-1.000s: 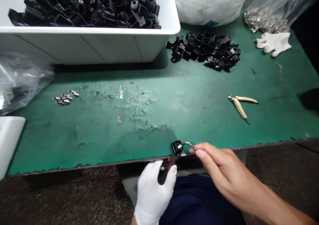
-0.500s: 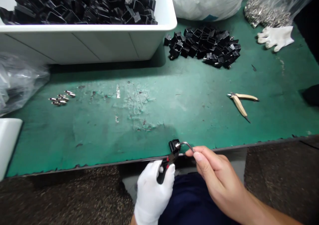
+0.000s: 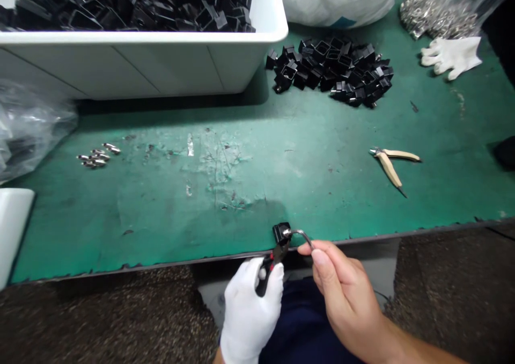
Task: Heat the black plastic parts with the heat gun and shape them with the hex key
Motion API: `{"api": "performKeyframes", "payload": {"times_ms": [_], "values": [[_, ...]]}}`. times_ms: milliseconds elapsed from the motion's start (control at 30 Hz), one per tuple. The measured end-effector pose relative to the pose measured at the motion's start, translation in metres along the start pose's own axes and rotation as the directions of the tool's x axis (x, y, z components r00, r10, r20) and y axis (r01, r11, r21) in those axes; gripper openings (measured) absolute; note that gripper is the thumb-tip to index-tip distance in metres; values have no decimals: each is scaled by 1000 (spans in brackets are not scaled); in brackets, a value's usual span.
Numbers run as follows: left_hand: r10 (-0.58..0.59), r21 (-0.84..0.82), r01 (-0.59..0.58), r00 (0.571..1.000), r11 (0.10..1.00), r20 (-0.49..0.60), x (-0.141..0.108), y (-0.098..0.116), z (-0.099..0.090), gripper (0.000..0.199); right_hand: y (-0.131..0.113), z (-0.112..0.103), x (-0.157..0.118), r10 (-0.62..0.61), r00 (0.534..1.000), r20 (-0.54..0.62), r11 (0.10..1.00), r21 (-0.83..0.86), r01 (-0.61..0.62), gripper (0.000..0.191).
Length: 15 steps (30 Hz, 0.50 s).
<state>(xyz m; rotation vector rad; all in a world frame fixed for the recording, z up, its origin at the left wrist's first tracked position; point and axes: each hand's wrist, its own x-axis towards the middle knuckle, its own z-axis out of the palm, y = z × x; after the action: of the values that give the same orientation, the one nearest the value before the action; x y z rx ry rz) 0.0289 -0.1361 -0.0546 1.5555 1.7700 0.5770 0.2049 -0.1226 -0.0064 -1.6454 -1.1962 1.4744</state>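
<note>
White-gloved left hand (image 3: 249,313) holds pliers (image 3: 263,284); bare right hand (image 3: 346,294) pinches bent wire (image 3: 301,234).

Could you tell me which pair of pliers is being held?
The black-handled pair, gripped in the gloved left hand; the tan-handled pair lies on the green mat.

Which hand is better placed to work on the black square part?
Left, probably: the white-gloved left hand holds pliers reaching the black square part; the bare right hand only pinches the bent metal rod.

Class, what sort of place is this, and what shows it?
Probably a factory assembly bench for small parts: a white bin and a pile of black square parts, a worn green bench mat, and beige-handled side cutters.
</note>
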Motion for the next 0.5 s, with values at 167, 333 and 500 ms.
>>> {"api": "performKeyframes", "payload": {"times_ms": [167, 333, 500], "values": [[-5, 0, 5, 1000, 1000, -10, -1, 0, 0, 22, 4, 4, -2, -47, 998, -43, 999, -26, 46, 27], [6, 1, -6, 1000, 1000, -15, -1, 2, -1, 23, 6, 9, -3, -76, 994, -73, 997, -37, 74, 27], [9, 8, -9, 1000, 1000, -21, -1, 3, -1, 23, 9, 11, -5, -69, 994, -87, 997, -31, 67, 28]]}}
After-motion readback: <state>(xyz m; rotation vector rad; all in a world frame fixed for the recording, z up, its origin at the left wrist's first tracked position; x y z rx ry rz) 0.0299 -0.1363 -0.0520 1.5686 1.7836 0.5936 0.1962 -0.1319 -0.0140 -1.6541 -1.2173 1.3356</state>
